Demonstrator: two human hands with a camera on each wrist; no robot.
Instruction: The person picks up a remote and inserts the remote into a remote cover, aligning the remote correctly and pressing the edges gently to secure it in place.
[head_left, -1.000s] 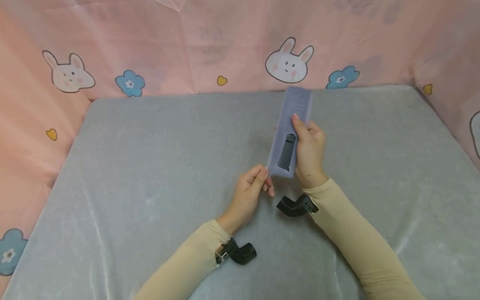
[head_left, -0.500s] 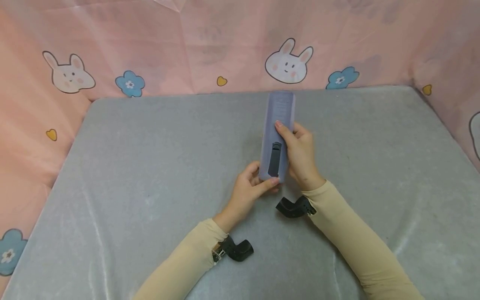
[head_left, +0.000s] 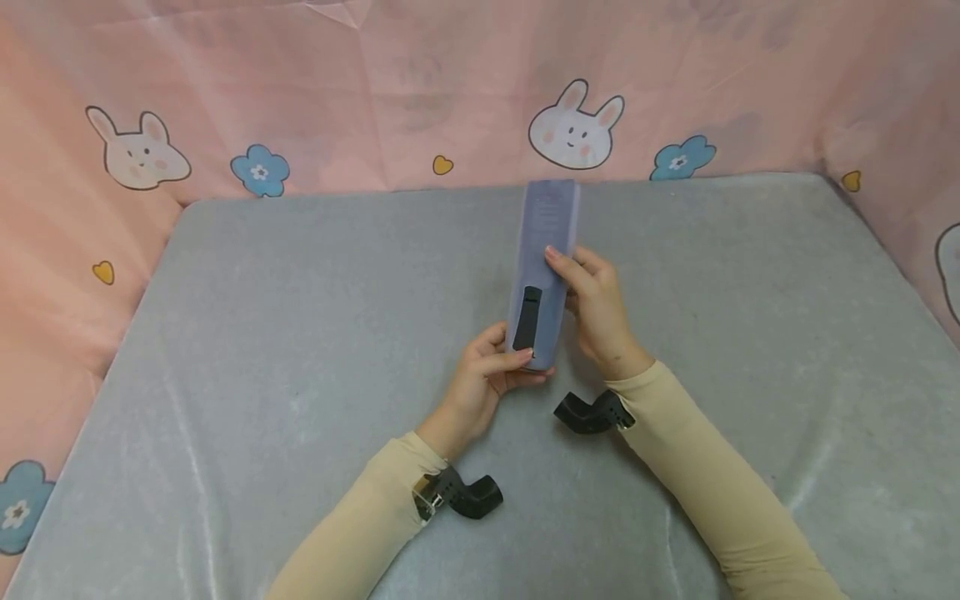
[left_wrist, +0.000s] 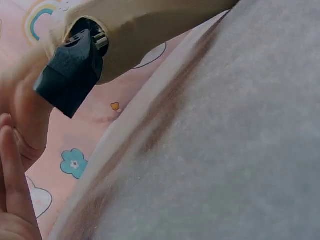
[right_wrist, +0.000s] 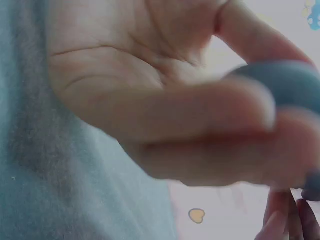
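Observation:
A long, slim purple-blue box [head_left: 542,271] stands tilted in front of me in the head view. Faint text runs down its upper part, and a dark elongated device is pictured near the bottom. My right hand [head_left: 603,304] grips its right side, thumb on the front face and fingers behind. At the lower end my left hand [head_left: 480,375] pinches the box, with the thumb across the front and fingers underneath. A blurred blue end of the box [right_wrist: 287,82] shows beside my right fingers in the right wrist view. The left wrist view does not show the box.
A grey cloth-covered table [head_left: 315,333] lies below both hands. Pink curtain [head_left: 337,100] with rabbits and flowers hangs behind and at the sides. Black camera mounts stick out at the left wrist [head_left: 476,497] and right wrist [head_left: 588,413].
The box has moved left and become more upright. My left hand has gone from its lower left corner to holding the bottom end; my right hand has shifted left with it.

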